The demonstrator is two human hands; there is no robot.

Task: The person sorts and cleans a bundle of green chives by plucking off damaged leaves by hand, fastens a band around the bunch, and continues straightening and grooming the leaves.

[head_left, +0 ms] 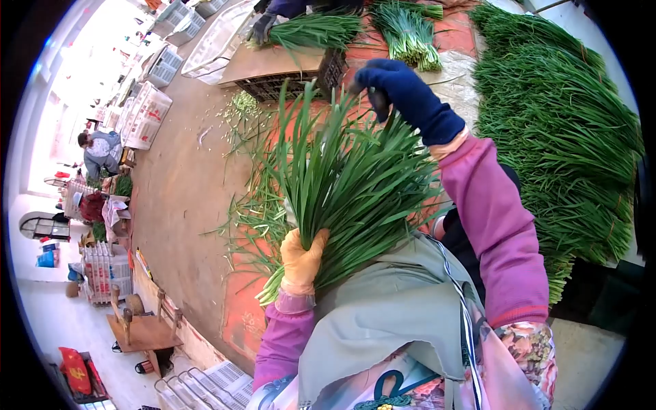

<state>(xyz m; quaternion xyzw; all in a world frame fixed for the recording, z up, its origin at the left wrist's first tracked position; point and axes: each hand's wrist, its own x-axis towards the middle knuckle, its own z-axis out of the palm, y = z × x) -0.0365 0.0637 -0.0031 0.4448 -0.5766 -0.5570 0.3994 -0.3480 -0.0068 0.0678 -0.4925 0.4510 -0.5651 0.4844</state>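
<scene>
Okay, big leafy pile sits right of your grey apron; leafy bunch leans across the apron's far edge. Beyond the apron, near the leaf tips, your right hand has bent fingers; can't tell if they're pinching anything. At the apron's left, your left hand wraps the bunch's lower end. Best grip firmly without crushing; draw lightly along the blades.

The wearer has two purple fabric sleeves, one yellow-orange gloved left hand and one navy-blue gloved right hand. There is one held bunch of long green leaves, one brown board-topped surface, one grey cloth apron and one brown wooden stool.
</scene>
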